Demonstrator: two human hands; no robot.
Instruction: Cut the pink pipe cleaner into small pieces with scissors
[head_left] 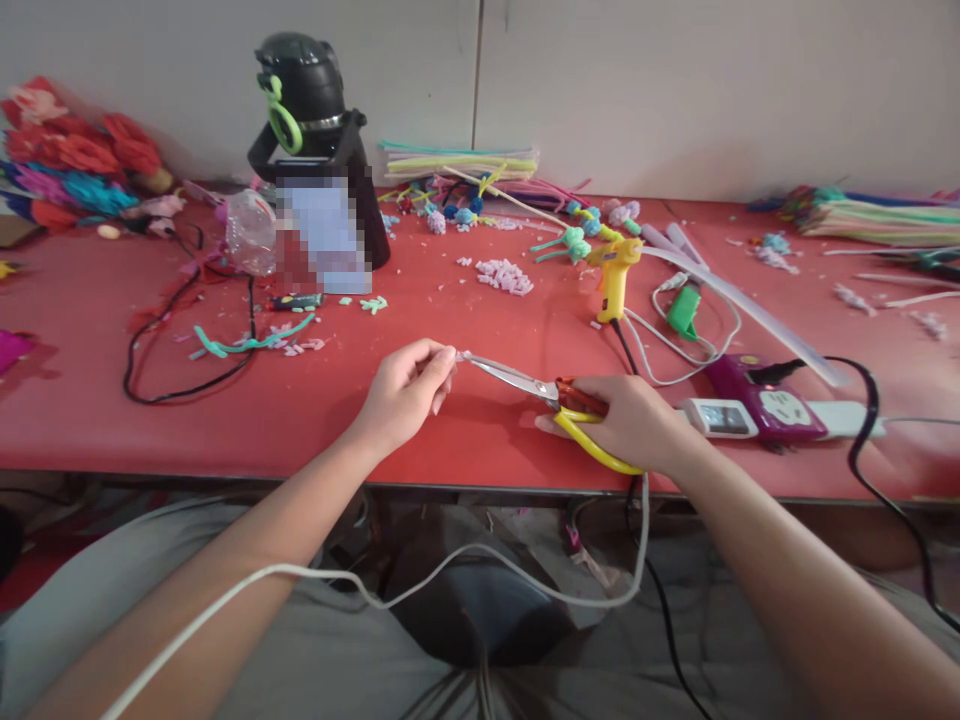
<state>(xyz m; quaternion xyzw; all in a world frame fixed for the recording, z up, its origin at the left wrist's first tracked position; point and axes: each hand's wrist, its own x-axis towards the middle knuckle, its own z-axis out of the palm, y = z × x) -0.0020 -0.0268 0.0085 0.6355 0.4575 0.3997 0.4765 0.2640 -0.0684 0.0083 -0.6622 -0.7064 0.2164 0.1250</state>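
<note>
My left hand [411,390] is closed in a pinch on a small pale pink piece [463,355], most of it hidden by the fingertips; it looks like a bit of pipe cleaner. In my right hand [626,420] is a pair of scissors [525,382] with one yellow and one orange-red handle. The blades point left, nearly closed, with their tips at the pink piece. Just beyond lies a pile of short pale pink cut pieces [505,277] on the red table [420,450].
A yellow glue gun [616,275] with a long glue stick stands behind my right hand, near a purple power strip [769,405]. A black bottle [300,95] stands at the back left. Pipe cleaner bundles [457,163] lie by the wall. A white cable [480,550] hangs before me.
</note>
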